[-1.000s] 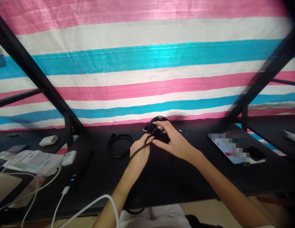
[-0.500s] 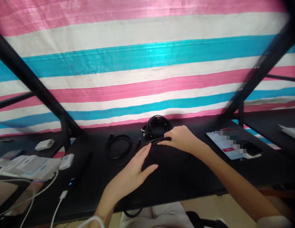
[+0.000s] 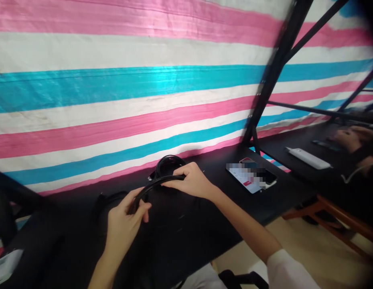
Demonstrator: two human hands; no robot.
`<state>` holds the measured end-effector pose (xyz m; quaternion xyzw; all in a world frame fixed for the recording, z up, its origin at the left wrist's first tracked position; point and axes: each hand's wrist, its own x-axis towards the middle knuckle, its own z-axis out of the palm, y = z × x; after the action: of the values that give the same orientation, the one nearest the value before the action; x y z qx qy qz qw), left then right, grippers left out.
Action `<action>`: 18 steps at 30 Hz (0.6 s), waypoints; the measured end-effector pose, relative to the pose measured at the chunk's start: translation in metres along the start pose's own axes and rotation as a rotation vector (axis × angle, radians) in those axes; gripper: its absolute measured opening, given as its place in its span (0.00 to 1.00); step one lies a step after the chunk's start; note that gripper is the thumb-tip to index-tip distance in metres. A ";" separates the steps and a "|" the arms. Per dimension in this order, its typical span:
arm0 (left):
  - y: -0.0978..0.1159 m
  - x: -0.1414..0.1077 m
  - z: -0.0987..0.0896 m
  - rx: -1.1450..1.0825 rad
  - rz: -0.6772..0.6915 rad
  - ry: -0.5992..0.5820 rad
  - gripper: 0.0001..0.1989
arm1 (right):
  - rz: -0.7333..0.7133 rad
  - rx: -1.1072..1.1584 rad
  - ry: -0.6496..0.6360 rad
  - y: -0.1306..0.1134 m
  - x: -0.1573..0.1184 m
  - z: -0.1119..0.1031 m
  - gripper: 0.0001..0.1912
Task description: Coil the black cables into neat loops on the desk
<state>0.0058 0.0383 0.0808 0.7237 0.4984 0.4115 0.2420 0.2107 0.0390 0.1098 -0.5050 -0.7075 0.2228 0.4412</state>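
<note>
Black cable point(image 3: 156, 181): while bent in an arch above the black table point(image 3: 204, 216), ran between two hands; served as the centre of the clock for every direction below.
Left hand point(image 3: 123, 222): wrapped around the cable's 8 o'clock end, with fingers curled and thumb closing in from the near side.
Right hand point(image 3: 197, 182): pinched the cable's 3 o'clock end between thumb and fingers.
Coil point(image 3: 158, 166): lay on the table at 1 o'clock, behind the arch and partly hidden by the right hand.
Second coil point(image 3: 112, 196): sat between 8 and 9 o'clock, beyond the left hand, dark and blurred.
Phones point(image 3: 269, 176): rested close together at 3 o'clock, partly masked by pixel blocks.
White bar point(image 3: 309, 158): lay farther out, between 2 and 3 o'clock.
Another person's hands point(image 3: 349, 138): showed past the white bar, between 2 and 3 o'clock; too blurred to tell whether gripping anything.
White item point(image 3: 7, 267): lay at 8 o'clock, cut by the view's edge.
Striped sheet point(image 3: 144, 120): hung behind the table, at 12 o'clock.
</note>
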 end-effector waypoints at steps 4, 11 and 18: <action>-0.003 0.026 -0.010 0.160 0.041 0.037 0.13 | 0.041 0.025 0.044 0.014 0.007 0.001 0.22; -0.010 0.074 -0.021 0.636 0.421 0.136 0.18 | 0.033 -0.054 -0.041 0.026 0.017 0.022 0.16; -0.007 0.096 -0.003 0.616 0.635 0.376 0.20 | 0.002 0.187 0.054 0.027 0.034 0.027 0.16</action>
<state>0.0158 0.1289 0.1110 0.7913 0.3866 0.4218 -0.2157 0.1984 0.0840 0.0895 -0.4678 -0.6711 0.2748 0.5051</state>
